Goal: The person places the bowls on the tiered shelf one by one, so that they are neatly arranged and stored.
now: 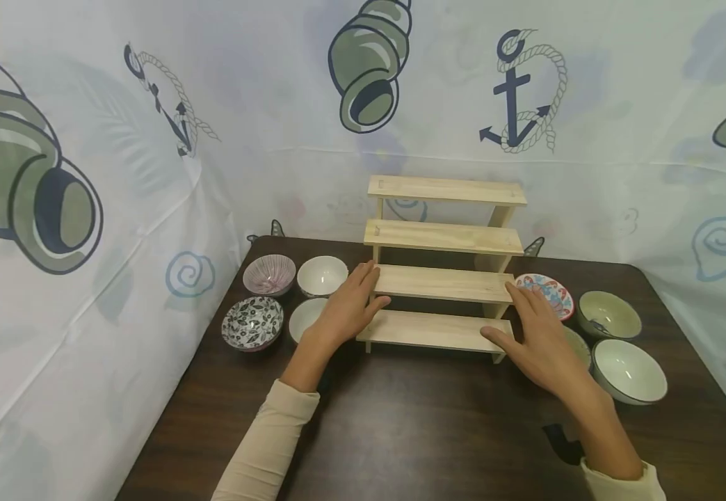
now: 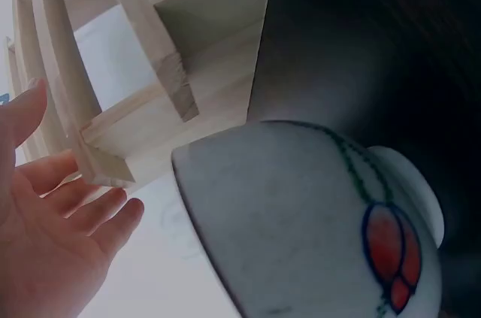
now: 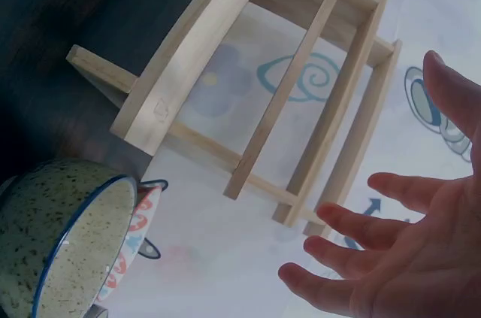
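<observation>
A stepped wooden display rack [image 1: 444,284] with several pale boards stands towards the back of the dark table. At its left end is my left hand [image 1: 350,303], fingers extended beside the lower boards. My right hand [image 1: 541,341] is at the opposite end, fingers spread and thumb near the lowest board. Both hands hold nothing; whether the fingertips touch the wood I cannot tell. In the left wrist view, a white bowl [image 2: 248,213] with a red and green motif is close by the left hand. The right wrist view has the right palm [image 3: 406,250] facing the rack [image 3: 282,100].
Left of the rack are a pink striped bowl [image 1: 269,275], a black-and-white leaf-patterned bowl [image 1: 252,323] and white bowls [image 1: 323,275]. On the right are a red-and-blue patterned plate [image 1: 553,293], green bowls [image 1: 610,314] and a white bowl [image 1: 629,371]. A printed cloth [image 1: 450,90] hangs behind.
</observation>
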Demonstrator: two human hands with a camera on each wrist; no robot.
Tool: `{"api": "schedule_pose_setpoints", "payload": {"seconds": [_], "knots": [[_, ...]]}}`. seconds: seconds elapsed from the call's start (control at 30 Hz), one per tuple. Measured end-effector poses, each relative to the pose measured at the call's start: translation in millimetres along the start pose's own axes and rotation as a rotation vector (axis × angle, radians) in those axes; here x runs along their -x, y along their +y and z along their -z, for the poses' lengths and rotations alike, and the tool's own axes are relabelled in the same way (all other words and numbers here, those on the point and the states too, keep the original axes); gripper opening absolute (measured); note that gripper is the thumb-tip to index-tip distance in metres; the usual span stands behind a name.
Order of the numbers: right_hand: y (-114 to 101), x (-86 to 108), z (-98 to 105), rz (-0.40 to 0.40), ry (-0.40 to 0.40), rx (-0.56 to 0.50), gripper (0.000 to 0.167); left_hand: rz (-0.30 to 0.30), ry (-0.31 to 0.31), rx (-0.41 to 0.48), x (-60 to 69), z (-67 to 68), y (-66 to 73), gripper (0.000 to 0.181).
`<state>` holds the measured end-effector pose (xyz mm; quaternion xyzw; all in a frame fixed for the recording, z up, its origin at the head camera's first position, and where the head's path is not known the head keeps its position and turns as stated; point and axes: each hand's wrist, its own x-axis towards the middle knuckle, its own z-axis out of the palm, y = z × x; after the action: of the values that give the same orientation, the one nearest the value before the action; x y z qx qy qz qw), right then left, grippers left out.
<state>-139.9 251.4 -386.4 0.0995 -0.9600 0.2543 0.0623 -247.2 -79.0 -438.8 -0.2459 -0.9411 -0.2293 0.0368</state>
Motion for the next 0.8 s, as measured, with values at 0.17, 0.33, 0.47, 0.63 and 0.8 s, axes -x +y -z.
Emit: {"api": "schedule_pose_setpoints", "payload": {"seconds": [0.17,0.33,0.47,0.63,0.8], "knots": [[3,4.3,0,-0.002,0.026,0.035,0.094,0.015,0.003,-0.019,-1.6,-4.4,-1.2,0.071],[10,9.7,0,0.000,0.061,0.067,0.092,0.007,0.016,-0.025,-2.7,-6.1,-0.8,0.069],[16,15.5,1,-0.025,0.072,0.051,0.091,0.008,0.018,-0.030,-6.4,-8.2,-1.6,0.069],[24,23.8,1,-0.054,0.078,0.028,0.093,0.024,0.028,-0.030,-9.4,-10.3,-2.9,0.069],[34,30.6,-1,-0.080,0.086,0.014,0.093,0.042,0.055,-0.008,-9.1,-12.0,-5.6,0.071]]}}
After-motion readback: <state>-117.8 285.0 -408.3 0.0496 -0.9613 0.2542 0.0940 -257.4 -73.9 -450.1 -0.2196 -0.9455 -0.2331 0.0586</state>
